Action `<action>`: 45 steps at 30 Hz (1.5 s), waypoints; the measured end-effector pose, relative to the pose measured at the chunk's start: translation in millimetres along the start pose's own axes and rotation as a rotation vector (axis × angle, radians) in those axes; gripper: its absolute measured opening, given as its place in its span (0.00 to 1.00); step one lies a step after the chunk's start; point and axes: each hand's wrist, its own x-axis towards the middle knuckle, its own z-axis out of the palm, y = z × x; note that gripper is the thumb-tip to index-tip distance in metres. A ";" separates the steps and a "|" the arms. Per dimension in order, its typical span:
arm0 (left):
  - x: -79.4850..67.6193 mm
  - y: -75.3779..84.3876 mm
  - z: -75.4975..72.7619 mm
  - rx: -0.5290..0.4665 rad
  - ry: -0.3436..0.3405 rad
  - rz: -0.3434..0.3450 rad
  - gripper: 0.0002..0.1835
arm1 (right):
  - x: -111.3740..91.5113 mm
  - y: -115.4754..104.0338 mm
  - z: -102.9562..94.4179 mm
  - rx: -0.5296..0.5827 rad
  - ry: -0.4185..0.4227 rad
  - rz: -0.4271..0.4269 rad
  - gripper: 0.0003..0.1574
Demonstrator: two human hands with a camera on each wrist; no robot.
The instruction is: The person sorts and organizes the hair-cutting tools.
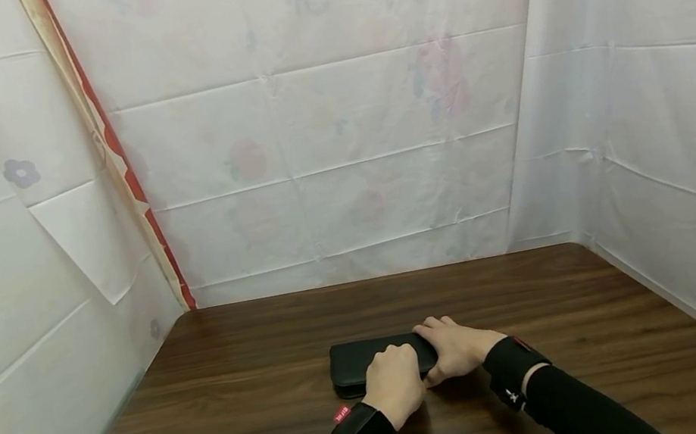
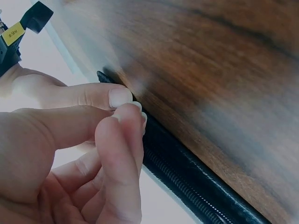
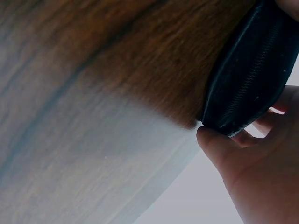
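A black zip case (image 1: 350, 361) with a smooth, leather-like surface and rounded corners lies on the wooden table. My left hand (image 1: 395, 384) is at its near long side, thumb and forefinger pinched together at the zipper. In the left wrist view the zipper teeth (image 2: 173, 179) run along the case's side, away from those fingertips; the zipper pull is hidden by the fingers. The right end of the case is gripped by my right hand (image 1: 461, 346), thumb on the near side and fingers over the far side. The right wrist view shows the closed zipper line (image 3: 247, 77) near that thumb.
The dark brown wooden table (image 1: 228, 406) extends around the case on all sides. White printed sheets (image 1: 340, 172) hang behind it and along the left and right edges. A red-edged strip (image 1: 140, 198) runs down the back left corner. Black bands with cameras sit on both wrists.
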 end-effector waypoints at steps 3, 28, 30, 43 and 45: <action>-0.4 -0.6 -0.3 0.023 -0.009 0.002 0.16 | -0.7 -0.4 -0.6 0.003 -0.011 0.008 0.60; -1.1 -5.7 -1.4 -0.042 -0.106 -0.003 0.17 | -1.0 3.6 -1.9 0.029 -0.020 -0.005 0.60; -1.3 -6.0 -1.2 -0.051 -0.112 -0.005 0.17 | -1.7 4.1 -1.7 0.029 -0.018 -0.004 0.60; -0.2 -10.1 -2.7 -0.085 -0.148 -0.034 0.12 | -1.9 3.8 -2.0 0.045 -0.019 0.001 0.59; 0.0 -9.9 -3.0 -0.084 -0.154 -0.031 0.12 | -1.7 4.2 -2.9 0.045 -0.016 -0.003 0.59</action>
